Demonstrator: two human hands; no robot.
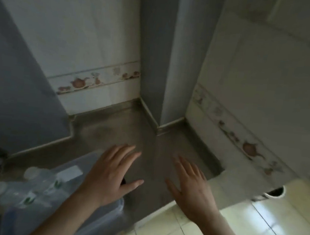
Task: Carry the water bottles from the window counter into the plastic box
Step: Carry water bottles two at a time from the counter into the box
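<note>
Two water bottles point(26, 189) lying in plastic box point(112, 215), left hand point(112, 174) & right hand point(193, 191) open, empty

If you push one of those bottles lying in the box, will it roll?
Probably a bit: the bottles lie on their sides and look round. The box wall and neighbouring bottles would likely stop them. They look clear, maybe full, so perhaps heavy.

dim, soft with motion blur; glare on the floor tiles point(265, 222), edges warped.
</note>
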